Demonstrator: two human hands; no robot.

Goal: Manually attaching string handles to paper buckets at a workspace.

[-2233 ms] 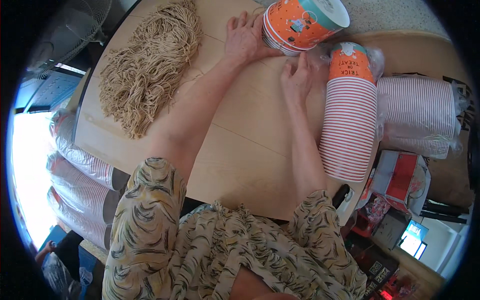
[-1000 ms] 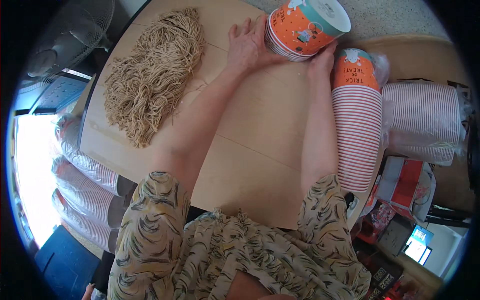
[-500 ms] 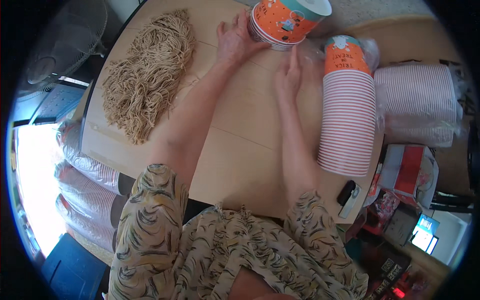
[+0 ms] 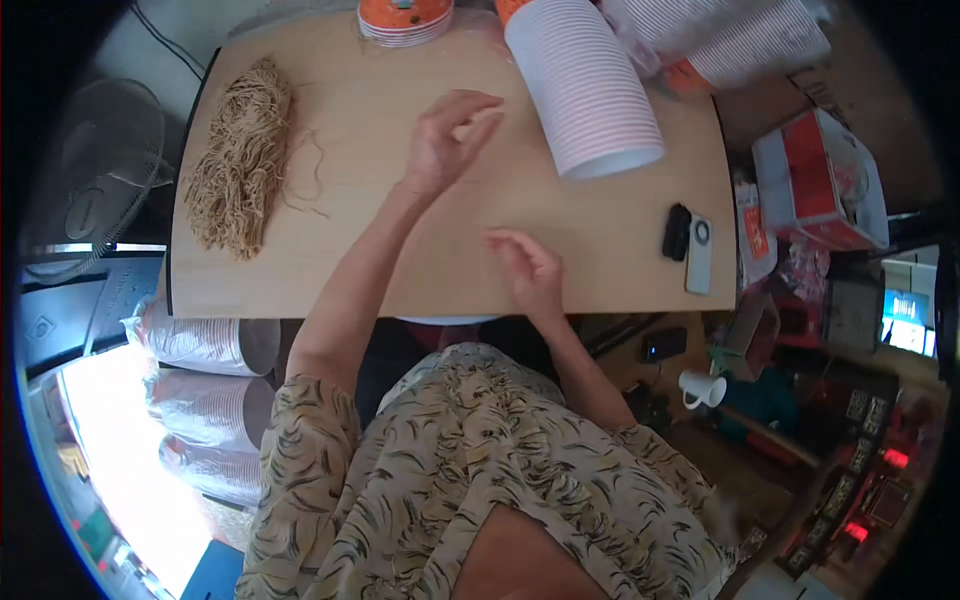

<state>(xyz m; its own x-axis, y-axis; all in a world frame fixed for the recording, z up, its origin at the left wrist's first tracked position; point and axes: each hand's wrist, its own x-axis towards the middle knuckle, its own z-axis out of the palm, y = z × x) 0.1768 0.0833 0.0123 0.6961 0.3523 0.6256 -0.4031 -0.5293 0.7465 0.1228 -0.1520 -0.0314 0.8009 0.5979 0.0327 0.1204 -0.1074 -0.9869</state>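
Observation:
My left hand (image 4: 448,143) is raised above the middle of the table, thumb and fingers apart, holding nothing. Nearer the front edge, my right hand (image 4: 528,275) hovers with loosely bent fingers and also holds nothing I can see. A short stack of orange paper buckets (image 4: 405,18) stands at the far edge, partly cut off by the top of the view. To the right of my left hand lies a long nested stack of paper buckets (image 4: 585,90), its open mouth toward me. On the left, a bundle of tan cords (image 4: 240,165) rests on the table, with a few loose strands beside it.
The wooden table (image 4: 400,260) carries a black object (image 4: 677,232) and a pale flat device (image 4: 699,258) at its right. More wrapped bucket stacks (image 4: 740,45) lie at the far right; others (image 4: 205,335) are at lower left. A fan (image 4: 105,170) stands left, a red-and-white box (image 4: 815,180) right.
Both hands have let go of the short bucket stack and drawn back toward me. The view has shifted, so the table's things sit higher in it.

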